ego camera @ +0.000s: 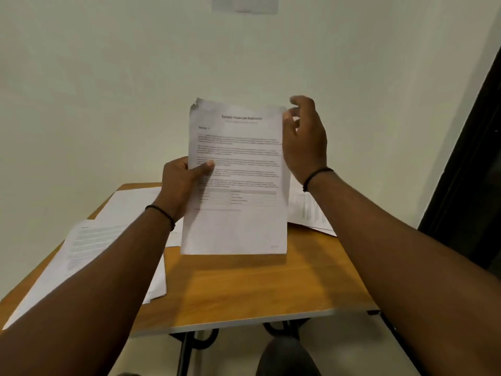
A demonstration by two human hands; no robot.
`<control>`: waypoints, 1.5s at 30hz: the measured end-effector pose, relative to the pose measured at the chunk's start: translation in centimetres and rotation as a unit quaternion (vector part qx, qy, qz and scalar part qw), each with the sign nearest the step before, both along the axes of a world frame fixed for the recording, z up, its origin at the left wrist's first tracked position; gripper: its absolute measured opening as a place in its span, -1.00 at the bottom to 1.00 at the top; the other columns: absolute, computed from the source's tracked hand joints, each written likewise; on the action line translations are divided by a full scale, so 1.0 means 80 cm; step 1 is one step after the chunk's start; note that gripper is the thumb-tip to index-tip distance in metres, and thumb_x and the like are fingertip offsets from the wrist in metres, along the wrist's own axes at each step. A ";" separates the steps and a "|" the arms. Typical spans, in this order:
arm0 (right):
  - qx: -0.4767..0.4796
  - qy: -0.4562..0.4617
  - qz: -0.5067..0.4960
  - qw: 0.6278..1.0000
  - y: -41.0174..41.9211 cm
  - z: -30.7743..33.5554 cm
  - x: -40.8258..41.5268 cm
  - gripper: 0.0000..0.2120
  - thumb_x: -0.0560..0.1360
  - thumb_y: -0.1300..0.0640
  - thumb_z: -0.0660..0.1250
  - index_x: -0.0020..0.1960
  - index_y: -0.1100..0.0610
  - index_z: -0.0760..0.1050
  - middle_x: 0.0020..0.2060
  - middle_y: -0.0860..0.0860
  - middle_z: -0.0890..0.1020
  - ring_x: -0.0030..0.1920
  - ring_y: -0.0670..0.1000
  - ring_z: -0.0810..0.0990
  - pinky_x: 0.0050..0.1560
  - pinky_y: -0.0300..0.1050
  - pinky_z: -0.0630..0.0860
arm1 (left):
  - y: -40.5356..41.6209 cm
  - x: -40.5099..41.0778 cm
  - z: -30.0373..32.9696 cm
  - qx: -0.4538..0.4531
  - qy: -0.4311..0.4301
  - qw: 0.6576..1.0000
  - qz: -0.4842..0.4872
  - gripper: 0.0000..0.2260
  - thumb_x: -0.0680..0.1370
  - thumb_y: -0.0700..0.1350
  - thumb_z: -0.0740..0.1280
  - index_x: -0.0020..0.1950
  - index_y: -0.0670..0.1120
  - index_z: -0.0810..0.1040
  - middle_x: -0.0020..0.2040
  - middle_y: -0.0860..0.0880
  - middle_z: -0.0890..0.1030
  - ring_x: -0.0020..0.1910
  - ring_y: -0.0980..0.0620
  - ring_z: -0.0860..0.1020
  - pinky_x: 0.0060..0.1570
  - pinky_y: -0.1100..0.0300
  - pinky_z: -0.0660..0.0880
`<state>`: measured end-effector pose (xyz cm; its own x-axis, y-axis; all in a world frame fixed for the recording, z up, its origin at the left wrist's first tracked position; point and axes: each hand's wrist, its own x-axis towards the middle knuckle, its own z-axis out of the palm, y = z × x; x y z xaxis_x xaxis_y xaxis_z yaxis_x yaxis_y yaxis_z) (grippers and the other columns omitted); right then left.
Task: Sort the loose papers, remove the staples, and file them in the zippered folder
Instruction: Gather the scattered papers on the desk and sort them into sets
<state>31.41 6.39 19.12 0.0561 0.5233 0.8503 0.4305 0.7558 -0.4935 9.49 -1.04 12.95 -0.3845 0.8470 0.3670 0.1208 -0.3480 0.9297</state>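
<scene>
— What's the left hand [180, 183] doing?
— It grips the printed sheet [235, 180] at its left edge, thumb on the front, upright above the desk [257, 283].
— And the right hand [305, 142]?
— Its fingers [288, 116] loosely curl at the sheet's top right corner; whether they pinch it, I cannot tell.

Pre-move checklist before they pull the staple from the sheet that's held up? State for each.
1. Left hand has a firm grip on the document: ok, thumb on the front at the left edge.
2. Right hand at the top right corner: ok, fingers touching that edge, though a pinch is unclear.
3. Staple located: cannot tell; the top left corner is torn and curled, no staple visible.
4. Single sheet or several: cannot tell from the front.
5. Bare spot on the table to set it down: ok, wood shows below the document.
6. Zippered folder within reach: cannot tell, not in view; only loose papers lie on the left.
</scene>
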 end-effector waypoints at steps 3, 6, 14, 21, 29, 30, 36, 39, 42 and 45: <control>-0.082 -0.040 -0.049 0.995 0.023 -0.059 0.013 -0.74 0.64 0.12 0.16 0.30 0.12 0.45 0.17 0.05 0.59 0.16 0.06 0.56 0.09 -0.14 0.47 | 0.004 -0.012 -0.042 -0.053 0.000 0.998 0.020 -0.79 0.54 -0.16 0.45 0.07 -0.30 0.64 0.02 -0.17 0.71 -0.01 -0.16 0.70 0.01 -0.05 0.65; -0.178 -0.139 -0.077 0.971 0.042 -0.126 0.028 -0.73 0.59 0.19 0.23 0.28 0.11 0.48 0.23 0.06 0.56 0.25 0.08 0.51 0.16 -0.17 0.40 | 0.013 -0.018 -0.077 -0.081 -0.052 0.995 0.020 -0.93 0.58 -0.27 0.38 0.03 -0.21 0.63 -0.10 -0.03 0.71 -0.12 -0.01 0.72 -0.23 0.22 0.64; -0.283 -0.429 -0.106 0.851 0.074 -0.228 0.027 -0.37 0.55 -0.06 0.30 0.54 0.06 0.20 0.53 0.10 0.27 0.50 0.14 0.28 0.49 0.09 0.23 | 0.055 -0.032 -0.144 -0.197 -0.123 0.969 -0.089 -0.75 0.61 -0.33 0.28 0.28 -0.31 0.53 0.19 -0.27 0.64 0.13 -0.31 0.64 0.17 -0.25 0.55; -0.126 -0.432 -0.172 0.876 0.091 -0.254 0.030 -0.78 0.56 0.18 0.36 0.18 0.19 0.62 -0.08 0.17 0.71 -0.11 0.21 0.69 -0.03 0.08 0.60 | 0.060 -0.047 -0.176 -0.192 -0.083 0.976 -0.061 -0.78 0.62 -0.29 0.28 0.26 -0.22 0.57 0.14 -0.15 0.68 0.06 -0.18 0.68 -0.01 -0.04 0.65; -0.138 -0.324 -0.166 0.921 0.075 -0.224 0.011 -0.69 0.65 0.03 0.20 0.34 0.06 0.51 0.08 0.11 0.68 0.03 0.16 0.65 -0.02 -0.04 0.58 | 0.058 -0.046 -0.180 -0.161 -0.121 0.978 -0.049 -0.78 0.62 -0.30 0.28 0.25 -0.20 0.57 0.15 -0.15 0.68 0.06 -0.19 0.68 0.05 -0.11 0.63; -0.131 -0.310 -0.169 0.926 0.074 -0.209 0.004 -0.68 0.66 0.03 0.18 0.37 0.04 0.49 0.07 0.11 0.68 0.03 0.16 0.65 -0.01 -0.04 0.56 | 0.056 -0.046 -0.181 -0.150 -0.130 0.979 -0.050 -0.79 0.62 -0.30 0.28 0.25 -0.20 0.57 0.16 -0.15 0.68 0.08 -0.19 0.68 0.07 -0.13 0.62; -0.046 -0.203 -0.204 0.957 0.073 -0.110 -0.028 -0.73 0.68 0.10 0.12 0.28 0.10 0.51 -0.19 0.16 0.66 -0.22 0.23 0.62 -0.25 -0.08 0.43 | 0.047 -0.046 -0.176 -0.117 -0.164 0.979 -0.015 -0.78 0.63 -0.29 0.28 0.25 -0.17 0.58 0.13 -0.13 0.69 0.08 -0.16 0.67 0.10 -0.10 0.62; 0.009 -0.130 -0.148 0.980 0.059 -0.080 -0.046 -0.74 0.68 0.10 0.15 0.24 0.14 0.54 -0.15 0.14 0.68 -0.27 0.14 0.57 -0.30 -0.21 0.36 | 0.047 -0.046 -0.175 -0.129 -0.128 0.983 0.000 -0.79 0.64 -0.26 0.28 0.25 -0.13 0.59 0.13 -0.12 0.69 0.08 -0.15 0.67 0.11 -0.12 0.62; 0.036 -0.065 -0.042 0.996 0.033 -0.061 -0.066 -0.78 0.66 0.12 0.19 0.18 0.17 0.55 -0.15 -0.01 0.64 -0.27 -0.07 0.52 -0.29 -0.31 0.42 | 0.045 -0.044 -0.171 -0.145 -0.129 0.981 -0.006 -0.80 0.63 -0.28 0.28 0.21 -0.12 0.60 0.11 -0.13 0.69 0.08 -0.18 0.67 0.13 -0.19 0.60; -0.026 0.025 0.049 0.998 0.012 -0.036 -0.079 -0.85 0.63 0.15 0.24 0.11 0.12 0.58 -0.22 -0.21 0.56 -0.27 -0.25 0.50 -0.21 -0.46 0.38 | 0.041 -0.041 -0.157 -0.148 -0.152 0.977 -0.032 -0.80 0.63 -0.28 0.27 0.21 -0.13 0.59 0.12 -0.16 0.69 0.08 -0.19 0.67 0.14 -0.17 0.59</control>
